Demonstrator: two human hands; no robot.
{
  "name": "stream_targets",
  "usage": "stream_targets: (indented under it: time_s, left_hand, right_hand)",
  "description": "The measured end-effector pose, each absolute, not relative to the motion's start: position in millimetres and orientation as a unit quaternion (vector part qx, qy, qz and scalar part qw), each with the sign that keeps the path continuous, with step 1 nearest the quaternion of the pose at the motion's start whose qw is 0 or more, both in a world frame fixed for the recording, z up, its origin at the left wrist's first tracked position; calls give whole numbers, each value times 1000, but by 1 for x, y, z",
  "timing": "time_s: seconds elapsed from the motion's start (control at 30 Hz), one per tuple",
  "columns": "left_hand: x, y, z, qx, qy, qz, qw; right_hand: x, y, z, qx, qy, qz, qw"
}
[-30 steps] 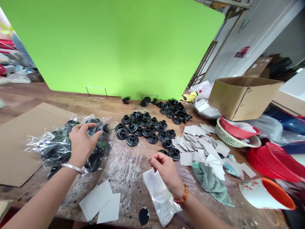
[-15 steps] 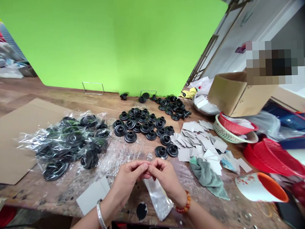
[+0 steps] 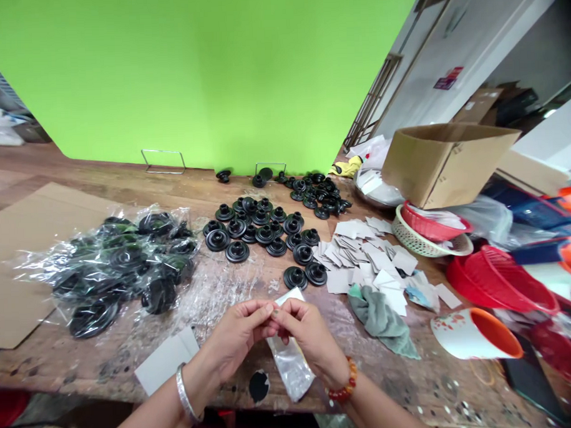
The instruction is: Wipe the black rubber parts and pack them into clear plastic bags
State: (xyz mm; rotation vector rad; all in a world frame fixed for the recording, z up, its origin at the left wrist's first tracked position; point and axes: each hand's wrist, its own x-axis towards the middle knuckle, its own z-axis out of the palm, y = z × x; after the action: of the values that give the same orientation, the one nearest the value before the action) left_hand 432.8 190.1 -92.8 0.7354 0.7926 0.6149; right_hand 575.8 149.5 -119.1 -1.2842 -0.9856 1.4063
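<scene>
My left hand (image 3: 238, 331) and my right hand (image 3: 306, 335) meet fingertip to fingertip near the table's front edge. Both are closed in a pinch; whatever lies between the fingertips is hidden or too small to name. Clear plastic bags (image 3: 291, 373) show beneath and behind my hands, and I cannot tell whether the fingers grip one. To the left lie grey-white cards (image 3: 166, 362). Beyond my hands sits a group of loose black stepped discs with raised necks (image 3: 265, 233). Similar black discs in clear bags (image 3: 128, 263) are heaped at the left.
Many small grey cards (image 3: 357, 255) are scattered at the right, beside a grey-green cloth (image 3: 383, 323). A white-and-orange container (image 3: 458, 336), red baskets (image 3: 498, 281) and a cardboard box (image 3: 438, 165) stand farther right. A green panel (image 3: 191, 80) rises at the back; flat cardboard (image 3: 16, 267) lies left.
The view has shifted slightly, so the table's things appear a little farther left. My hands stay pinched together, and a bag end now shows behind the fingers.
</scene>
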Motion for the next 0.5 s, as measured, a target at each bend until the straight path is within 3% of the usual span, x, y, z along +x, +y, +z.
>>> stream_targets:
  time_s: [0.07,0.23,0.37,0.5]
  left_hand:
    - [427,194,-95,421,417,294,750]
    - [409,194,-109,722,491,205,443]
    - [407,182,-123,788,477,135,365]
    - [413,175,-127,806,479,121,326]
  right_hand:
    - [585,150,-121,-556,-485,504,449]
    - [604,142,-129,-573,-719,195,340]
    - [599,131,-138,-589,-769,72,239]
    - [588,125,-145,-600,-765,40,232]
